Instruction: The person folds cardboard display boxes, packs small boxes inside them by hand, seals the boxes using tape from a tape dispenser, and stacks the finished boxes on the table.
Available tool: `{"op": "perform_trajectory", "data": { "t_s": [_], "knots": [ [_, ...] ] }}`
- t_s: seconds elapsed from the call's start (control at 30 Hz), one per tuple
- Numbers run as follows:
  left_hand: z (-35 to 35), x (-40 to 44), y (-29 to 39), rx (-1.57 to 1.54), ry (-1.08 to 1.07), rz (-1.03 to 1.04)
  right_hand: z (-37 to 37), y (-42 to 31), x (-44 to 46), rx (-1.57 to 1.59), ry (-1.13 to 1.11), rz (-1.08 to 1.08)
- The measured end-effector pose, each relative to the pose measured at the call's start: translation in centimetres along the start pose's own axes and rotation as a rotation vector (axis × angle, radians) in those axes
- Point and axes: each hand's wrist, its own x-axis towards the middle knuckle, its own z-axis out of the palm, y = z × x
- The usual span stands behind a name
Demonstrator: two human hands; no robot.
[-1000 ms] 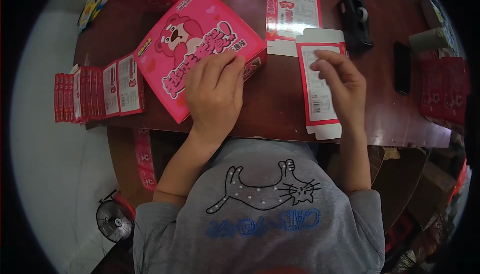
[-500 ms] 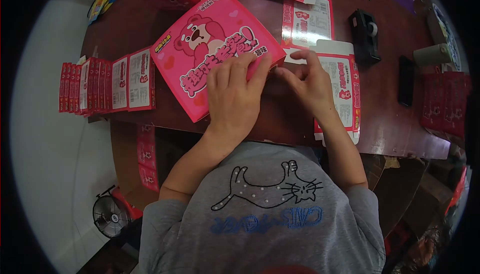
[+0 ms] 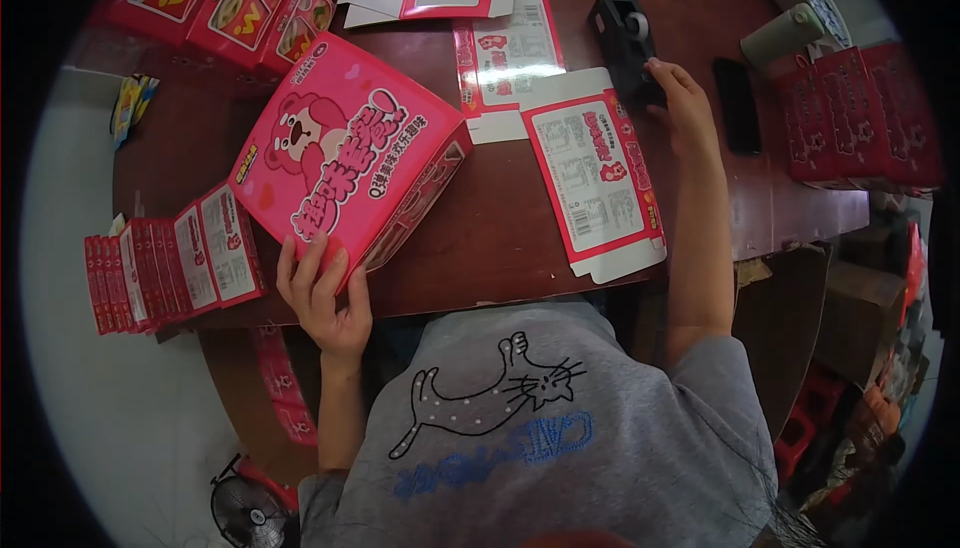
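Note:
A large pink box with a bear printed on it lies tilted on the table. At its lower corner rests my left hand, fingers spread against the edge and holding nothing. My right hand is at the front end of the black tape dispenser, thumb and finger near its tip; whether a piece of tape is between them is too small to tell. Beneath and left of that hand lies a flat white and red carton, partly over another flat carton.
Small red boxes stand in a row at the left edge. Larger red boxes are at the back left, and more red boxes at the right. A black phone and a grey-green cylinder lie near the dispenser.
My left hand has moved from the box top to its lower corner. My right hand has gone from beside the box to the tape dispenser. The whole view has shifted.

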Motion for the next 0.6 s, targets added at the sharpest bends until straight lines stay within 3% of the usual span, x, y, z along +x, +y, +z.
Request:
{"op": "perform_trajectory", "data": {
  "t_s": [0.07,0.2,0.27,0.3,0.37,0.4,0.47,0.5,0.57,0.6],
  "knots": [
    [0.3,0.2,0.5,0.017,0.008,-0.028,-0.4,1.2,0.8,0.232,-0.059,-0.105],
    [0.8,0.2,1.0,-0.002,0.041,-0.075,-0.3,2.9,-1.0,0.325,-0.040,-0.256],
    [1.3,0.2,1.0,-0.016,0.066,-0.094,-1.2,6.2,0.3,-0.058,0.076,-0.491],
    [1.6,0.2,0.9,-0.056,0.108,-0.086,-1.4,6.3,0.1,-0.059,0.066,-0.490],
    [1.7,0.2,1.0,-0.073,0.156,-0.096,-1.3,6.6,-1.6,-0.489,0.266,-0.592],
    [1.3,0.2,1.1,-0.053,0.134,-0.088,-1.0,6.6,-2.7,-0.481,0.230,-0.599],
    [1.2,0.2,1.1,-0.012,0.160,-0.071,0.2,5.4,-4.8,-0.651,0.365,-0.881],
    [1.5,0.0,1.1,-0.047,0.195,-0.082,1.7,4.3,-6.7,-0.629,0.310,-0.893],
    [1.6,-0.3,1.0,-0.092,0.220,-0.092,5.7,1.5,-12.1,-0.129,-0.169,-0.558],
    [1.4,-0.4,1.0,-0.056,0.212,-0.113,7.7,1.0,-14.6,-0.082,-0.342,-0.509]
  ]
}}
